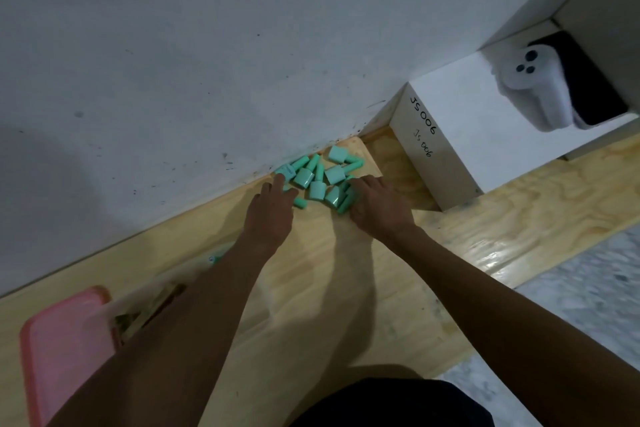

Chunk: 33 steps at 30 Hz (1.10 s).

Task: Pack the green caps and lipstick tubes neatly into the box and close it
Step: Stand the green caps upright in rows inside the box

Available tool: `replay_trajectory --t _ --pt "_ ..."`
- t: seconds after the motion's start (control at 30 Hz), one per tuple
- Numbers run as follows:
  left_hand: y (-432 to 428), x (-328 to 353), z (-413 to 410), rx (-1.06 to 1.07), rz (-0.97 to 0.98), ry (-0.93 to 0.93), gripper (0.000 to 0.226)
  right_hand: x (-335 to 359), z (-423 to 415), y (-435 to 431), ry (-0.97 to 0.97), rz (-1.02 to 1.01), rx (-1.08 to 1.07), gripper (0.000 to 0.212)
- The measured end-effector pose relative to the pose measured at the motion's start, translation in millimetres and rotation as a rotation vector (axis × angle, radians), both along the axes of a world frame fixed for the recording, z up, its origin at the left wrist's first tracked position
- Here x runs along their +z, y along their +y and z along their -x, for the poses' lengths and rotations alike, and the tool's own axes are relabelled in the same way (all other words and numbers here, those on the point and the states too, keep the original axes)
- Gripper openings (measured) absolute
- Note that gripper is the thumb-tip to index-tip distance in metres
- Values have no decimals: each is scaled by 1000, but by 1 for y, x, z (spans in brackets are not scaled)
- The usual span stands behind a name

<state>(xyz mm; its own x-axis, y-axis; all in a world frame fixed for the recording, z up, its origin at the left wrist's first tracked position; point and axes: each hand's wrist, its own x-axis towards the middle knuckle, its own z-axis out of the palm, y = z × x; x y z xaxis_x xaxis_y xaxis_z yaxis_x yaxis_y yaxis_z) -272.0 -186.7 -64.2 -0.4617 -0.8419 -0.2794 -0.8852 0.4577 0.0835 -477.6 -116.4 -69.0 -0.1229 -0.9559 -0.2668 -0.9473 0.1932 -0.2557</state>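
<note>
On the white box [450,135] we read "JS006" handwritten twice. The green caps and tubes [322,177] lie heaped on the desk [485,229] against the wall [207,45]. Our left grip [270,215] touches them with fingers released. Our right grip [377,208] curls over them, and we cannot tell whether it grasps any.

Mint-green caps [335,174] and lipstick tubes [300,202] lie jumbled together in one loose heap.

Wooden tabletop [519,218] with green caps [317,177], white box [450,135], pink case [62,350]

The blurred box [138,295] lies partly hidden under the left forearm [194,291], its contents indistinct.
</note>
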Motion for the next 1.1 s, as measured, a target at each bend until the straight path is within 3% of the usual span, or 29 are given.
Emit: replay_trajectory --t 0.3,0.4,0.53,0.67,0.77,0.93,1.1 --pt "4 -1 0 -47 38 -39 28 4 4 15 19 45 197 40" --pt "10 5 -3 56 -20 150 30 10 1 18 13 18 260 37" --pt "21 25 -4 399 -138 568 21 18 -8 21 -75 -38 99 34" --pt "35 51 -9 725 -424 903 16 23 -18 29 -450 -57 -217 38" --pt "49 69 -21 846 -572 1077 16 31 -32 36 -776 -16 -429 37" --pt "73 90 -42 881 -585 1248 13 63 -63 51 -1195 -24 -547 21" --pt "92 102 -68 868 -541 1310 16 79 -88 57 -1305 -21 -493 21"
